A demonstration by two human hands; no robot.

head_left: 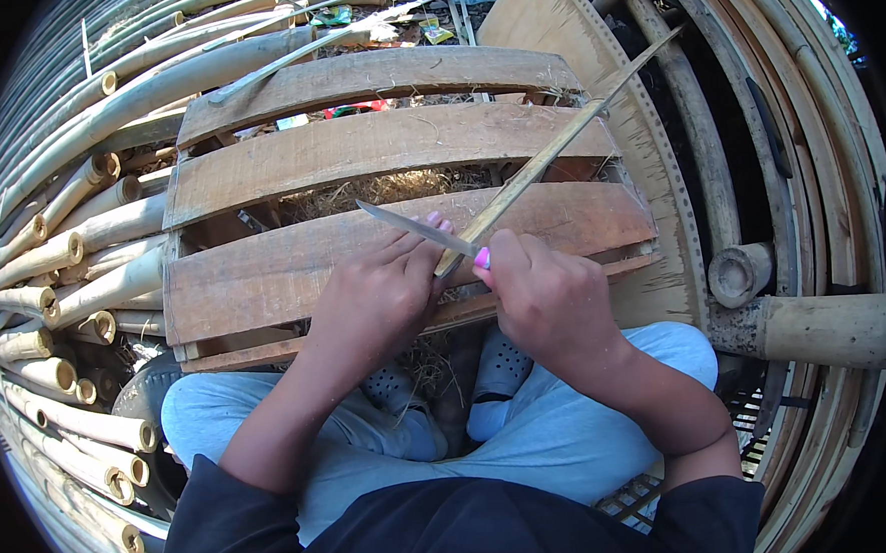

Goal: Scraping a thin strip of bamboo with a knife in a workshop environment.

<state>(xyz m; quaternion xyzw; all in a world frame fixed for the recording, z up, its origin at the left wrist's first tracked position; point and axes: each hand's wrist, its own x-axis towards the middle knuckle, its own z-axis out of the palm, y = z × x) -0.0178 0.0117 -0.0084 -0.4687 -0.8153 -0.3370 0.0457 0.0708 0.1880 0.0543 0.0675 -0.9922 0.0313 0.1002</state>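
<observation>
My right hand (549, 291) is closed round the pink handle of a knife (410, 226). Its blade points up and to the left, crossing over a long split bamboo strip (547, 156). My left hand (388, 284) grips the near end of that strip, its fingers close to the blade. From there the strip slants up and away to the right, over a slatted wooden table (376, 150), with its far tip past the table's right edge. The blade appears to rest on the strip near my left fingers; whether it is cutting in, I cannot tell.
Stacked bamboo poles (81, 255) fill the left side. A curved plywood sheet (647, 156) stands along the table's right, beside upright bamboo poles (690, 113) and a thick bamboo piece (832, 331). Another split strip (301, 52) lies across the table's far left corner.
</observation>
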